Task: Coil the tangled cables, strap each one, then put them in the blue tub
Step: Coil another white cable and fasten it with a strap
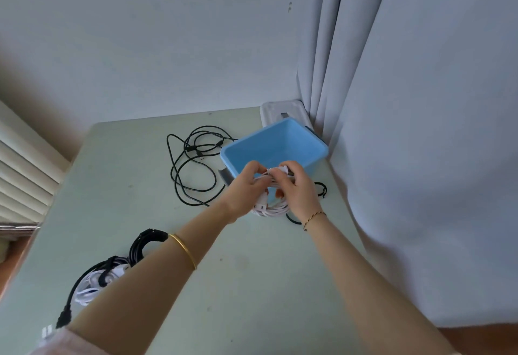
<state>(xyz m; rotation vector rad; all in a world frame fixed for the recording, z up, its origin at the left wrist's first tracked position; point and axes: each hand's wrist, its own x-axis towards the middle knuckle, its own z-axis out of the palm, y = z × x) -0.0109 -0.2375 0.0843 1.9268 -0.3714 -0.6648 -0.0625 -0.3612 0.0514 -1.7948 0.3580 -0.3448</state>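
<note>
Just in front of the blue tub (276, 144), we hold a white cable coil (270, 210) above the counter (224, 276) with both hands. Our left hand (246, 186) has its fingers curled round the top of the coil. Our right hand (298, 190) pinches a white end piece at the top of the same coil, and the two hands almost touch there. The lower loops of the coil hang down under our hands, on the near side of the tub.

The tub sits open on the counter, and we cannot see any cable inside it. To the left of the tub a loose black cable (193, 150) lies in messy loops, and one loop reaches the tub's left wall. Far from the tub, at the near left of the counter, a wound black cable (140, 245) lies beside a wound white cable (88, 286). Near the tub's right front corner lies a small black strap (323, 188). Behind the tub a white lid (277, 108) lies flat, and a grey curtain (420, 130) hangs to the right of the tub.
</note>
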